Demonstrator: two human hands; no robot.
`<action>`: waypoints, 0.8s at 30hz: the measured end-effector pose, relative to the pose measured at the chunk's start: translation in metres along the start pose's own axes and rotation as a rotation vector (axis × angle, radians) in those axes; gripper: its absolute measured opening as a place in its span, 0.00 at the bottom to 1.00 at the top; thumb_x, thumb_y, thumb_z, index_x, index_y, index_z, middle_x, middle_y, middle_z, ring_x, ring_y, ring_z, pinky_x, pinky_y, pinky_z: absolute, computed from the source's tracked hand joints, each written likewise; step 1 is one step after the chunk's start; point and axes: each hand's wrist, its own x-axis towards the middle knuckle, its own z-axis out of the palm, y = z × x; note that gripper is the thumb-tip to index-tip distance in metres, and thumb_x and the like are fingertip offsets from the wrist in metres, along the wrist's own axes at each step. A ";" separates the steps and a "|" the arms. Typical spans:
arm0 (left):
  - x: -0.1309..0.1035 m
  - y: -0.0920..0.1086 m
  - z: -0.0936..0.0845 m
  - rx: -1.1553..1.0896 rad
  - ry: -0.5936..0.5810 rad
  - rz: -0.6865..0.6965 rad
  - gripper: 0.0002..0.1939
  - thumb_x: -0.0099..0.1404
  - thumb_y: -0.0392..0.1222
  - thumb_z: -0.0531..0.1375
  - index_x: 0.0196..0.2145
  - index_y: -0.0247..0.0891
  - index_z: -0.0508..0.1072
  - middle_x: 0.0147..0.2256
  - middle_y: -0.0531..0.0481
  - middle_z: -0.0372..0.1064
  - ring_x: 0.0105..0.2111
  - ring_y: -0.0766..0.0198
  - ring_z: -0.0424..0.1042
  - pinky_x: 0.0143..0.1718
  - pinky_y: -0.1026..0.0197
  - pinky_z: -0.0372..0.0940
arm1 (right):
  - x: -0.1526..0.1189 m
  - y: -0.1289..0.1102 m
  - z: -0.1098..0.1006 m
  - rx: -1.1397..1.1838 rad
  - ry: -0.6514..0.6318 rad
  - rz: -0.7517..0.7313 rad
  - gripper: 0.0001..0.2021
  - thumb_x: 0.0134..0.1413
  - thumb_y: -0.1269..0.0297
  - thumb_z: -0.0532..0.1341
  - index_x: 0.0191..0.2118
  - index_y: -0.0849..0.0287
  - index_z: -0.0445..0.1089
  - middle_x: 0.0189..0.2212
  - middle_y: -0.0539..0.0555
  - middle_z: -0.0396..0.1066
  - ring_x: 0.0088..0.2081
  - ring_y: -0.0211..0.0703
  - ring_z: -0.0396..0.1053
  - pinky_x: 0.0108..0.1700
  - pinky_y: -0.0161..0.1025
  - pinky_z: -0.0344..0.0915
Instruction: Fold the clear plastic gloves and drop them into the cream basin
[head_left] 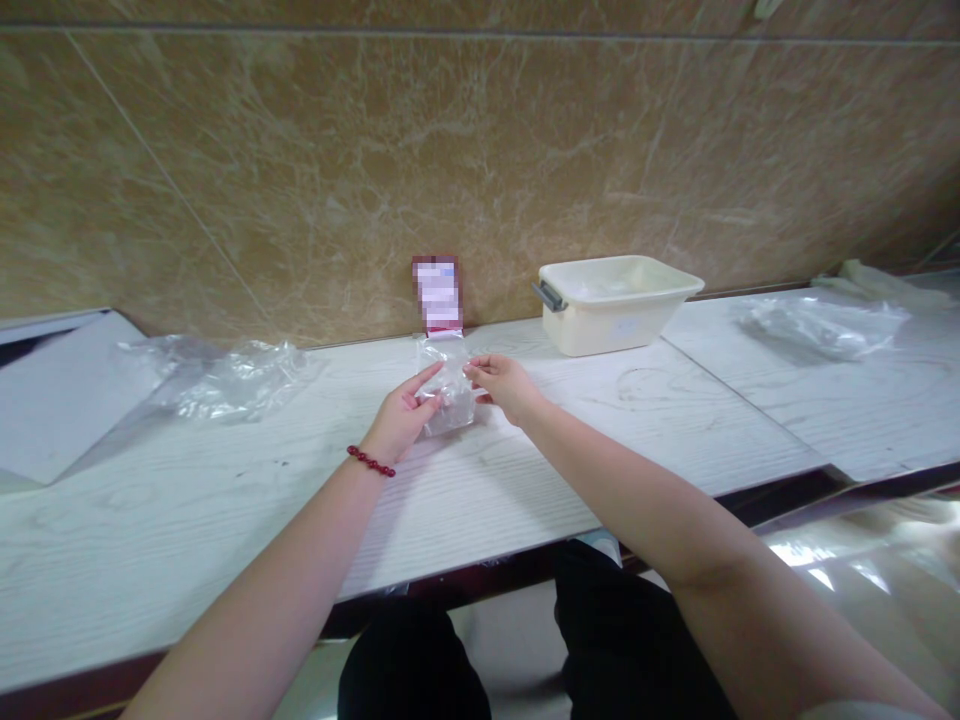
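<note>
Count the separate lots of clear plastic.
3: crumpled heap by the white sheet, small bag between left hand and right hand, second heap right of the cream tub. Heaps may hide more pieces.

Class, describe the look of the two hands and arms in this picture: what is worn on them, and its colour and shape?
The left hand has a dark red bracelet of round beads at its wrist. The right hand and forearm are bare.

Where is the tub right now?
In the head view, the tub sits on the table against the wall, right of the right hand.
</note>
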 end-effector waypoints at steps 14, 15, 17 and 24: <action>-0.002 0.002 0.003 -0.029 -0.020 0.004 0.33 0.48 0.37 0.61 0.53 0.38 0.56 0.36 0.47 0.70 0.33 0.66 0.69 0.41 0.59 0.61 | 0.005 0.004 -0.001 0.108 -0.010 -0.013 0.06 0.44 0.65 0.56 0.30 0.59 0.65 0.26 0.48 0.63 0.26 0.30 0.59 0.25 0.28 0.56; -0.002 0.002 0.003 -0.028 -0.023 0.004 0.34 0.48 0.36 0.61 0.53 0.38 0.56 0.36 0.47 0.70 0.33 0.66 0.69 0.41 0.59 0.61 | 0.005 0.004 -0.001 0.130 0.002 0.000 0.06 0.44 0.65 0.57 0.31 0.59 0.64 0.26 0.48 0.63 0.26 0.30 0.59 0.25 0.29 0.57; -0.001 0.002 0.003 -0.024 -0.026 0.005 0.33 0.49 0.36 0.60 0.53 0.38 0.55 0.37 0.46 0.70 0.33 0.66 0.69 0.41 0.59 0.61 | 0.006 0.004 -0.001 0.157 0.026 0.027 0.07 0.43 0.64 0.57 0.32 0.59 0.62 0.26 0.48 0.63 0.26 0.30 0.60 0.25 0.29 0.57; -0.002 0.001 0.003 0.006 -0.026 0.009 0.33 0.49 0.36 0.60 0.53 0.39 0.56 0.38 0.47 0.69 0.34 0.67 0.69 0.42 0.59 0.60 | 0.007 0.006 -0.003 0.085 0.026 -0.020 0.05 0.41 0.64 0.58 0.25 0.61 0.64 0.22 0.48 0.61 0.26 0.31 0.59 0.24 0.29 0.56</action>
